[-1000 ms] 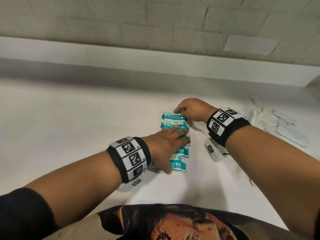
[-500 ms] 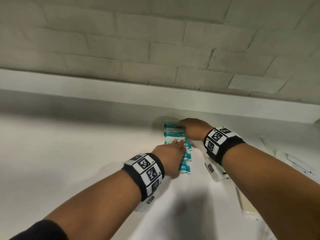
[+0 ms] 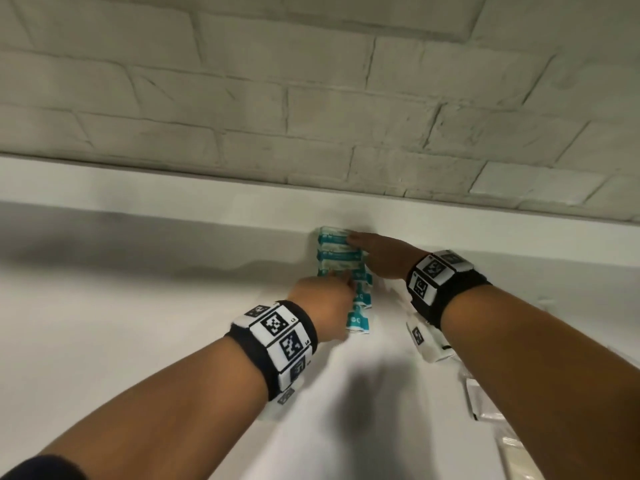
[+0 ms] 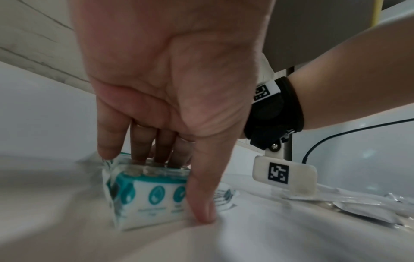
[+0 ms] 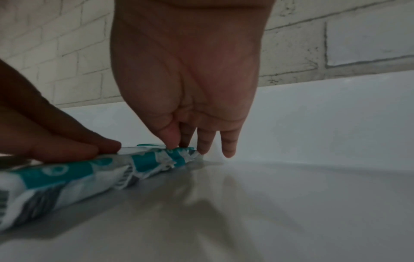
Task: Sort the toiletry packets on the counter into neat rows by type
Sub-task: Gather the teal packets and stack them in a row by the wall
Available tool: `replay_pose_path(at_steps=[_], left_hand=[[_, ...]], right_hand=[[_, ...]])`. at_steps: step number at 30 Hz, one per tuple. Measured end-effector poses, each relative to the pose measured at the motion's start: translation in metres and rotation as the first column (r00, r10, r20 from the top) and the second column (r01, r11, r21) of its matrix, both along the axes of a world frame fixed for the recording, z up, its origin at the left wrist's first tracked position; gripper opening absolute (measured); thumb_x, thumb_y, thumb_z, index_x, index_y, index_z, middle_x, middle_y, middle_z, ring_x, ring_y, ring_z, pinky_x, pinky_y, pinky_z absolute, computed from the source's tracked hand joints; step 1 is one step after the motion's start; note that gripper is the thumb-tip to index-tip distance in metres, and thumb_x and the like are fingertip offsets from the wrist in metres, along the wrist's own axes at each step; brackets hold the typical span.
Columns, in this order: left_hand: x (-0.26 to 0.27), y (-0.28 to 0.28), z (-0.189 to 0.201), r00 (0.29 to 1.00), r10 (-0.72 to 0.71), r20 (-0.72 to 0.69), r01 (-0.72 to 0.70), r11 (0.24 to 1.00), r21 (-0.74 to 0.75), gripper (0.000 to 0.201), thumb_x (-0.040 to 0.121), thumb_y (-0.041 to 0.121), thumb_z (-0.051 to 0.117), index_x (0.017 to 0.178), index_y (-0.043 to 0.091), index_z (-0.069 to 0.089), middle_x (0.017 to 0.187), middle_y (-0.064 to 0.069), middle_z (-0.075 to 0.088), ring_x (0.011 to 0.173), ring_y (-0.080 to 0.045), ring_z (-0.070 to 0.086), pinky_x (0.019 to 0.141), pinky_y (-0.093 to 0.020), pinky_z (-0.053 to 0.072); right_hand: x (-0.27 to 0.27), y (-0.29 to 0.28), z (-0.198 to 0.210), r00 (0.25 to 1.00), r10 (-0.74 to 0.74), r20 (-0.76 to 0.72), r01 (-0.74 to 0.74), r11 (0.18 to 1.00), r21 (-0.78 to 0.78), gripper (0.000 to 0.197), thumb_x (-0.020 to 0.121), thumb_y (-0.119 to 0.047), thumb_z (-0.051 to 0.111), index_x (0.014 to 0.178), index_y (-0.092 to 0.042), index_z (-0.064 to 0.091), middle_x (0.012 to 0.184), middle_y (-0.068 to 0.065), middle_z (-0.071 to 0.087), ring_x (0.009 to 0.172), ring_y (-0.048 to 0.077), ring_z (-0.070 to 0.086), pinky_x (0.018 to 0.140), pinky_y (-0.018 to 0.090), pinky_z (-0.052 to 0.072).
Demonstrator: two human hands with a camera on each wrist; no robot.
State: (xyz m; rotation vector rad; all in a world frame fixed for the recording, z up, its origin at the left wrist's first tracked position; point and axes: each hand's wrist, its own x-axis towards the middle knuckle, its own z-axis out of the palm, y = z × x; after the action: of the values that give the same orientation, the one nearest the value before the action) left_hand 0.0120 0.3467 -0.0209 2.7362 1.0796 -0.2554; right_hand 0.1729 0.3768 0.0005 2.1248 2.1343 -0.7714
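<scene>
Head view: a column of teal-and-white toiletry packets (image 3: 343, 268) is lying on the white worktop (image 3: 138, 323), its far end close to the raised back edge below the brick wall (image 3: 311, 98).
Left hand (image 3: 323, 306): it is resting on the near part of the column, fingers extended.
Right hand (image 3: 384, 252): it is touching the far packets with straight fingers.
Clear sachets (image 3: 485, 400): these are lying at the right, apart from the column.
Left wrist view: the fingers (image 4: 143, 141) are pressing straight down on a packet top, and the thumb is touching its side; the grip is flat, not clamped.
Right wrist view: the fingertips (image 5: 203, 141) are resting on the packet's crimped end; the grip is straight, holding nothing.
</scene>
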Motion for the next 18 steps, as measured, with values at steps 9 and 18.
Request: replay_pose_path(at_steps=[9,18], left_hand=[[-0.009,0.021,0.025,0.796,0.439,0.416,-0.235,0.858,-0.456,0.08,0.087,0.064,0.047,0.15,0.021,0.024,0.158,0.0,0.024,0.141,-0.018,0.03,0.112,-0.028,0.026],[0.001,0.027,0.005,0.156,0.966,0.205,0.072,0.196,-0.978,0.073,0.084,0.079,0.021,0.099,0.024,0.067,0.083,-0.006,0.077,0.077,-0.023,0.074,0.081,-0.043,0.055]], right_hand=[[0.03,-0.027,-0.002,0.569,-0.473,-0.673,0.582,0.81,-0.077,0.05,0.1,-0.03,0.044,0.147,-0.017,0.034,0.154,0.006,0.032,0.142,0.023,0.03,0.117,0.038,0.023],[-0.018,-0.046,-0.009,0.032,-0.519,-0.854,0.558,0.718,-0.416,0.053,0.101,-0.047,0.032,0.14,-0.013,0.043,0.14,0.012,0.05,0.13,0.027,0.046,0.099,0.03,0.04]])
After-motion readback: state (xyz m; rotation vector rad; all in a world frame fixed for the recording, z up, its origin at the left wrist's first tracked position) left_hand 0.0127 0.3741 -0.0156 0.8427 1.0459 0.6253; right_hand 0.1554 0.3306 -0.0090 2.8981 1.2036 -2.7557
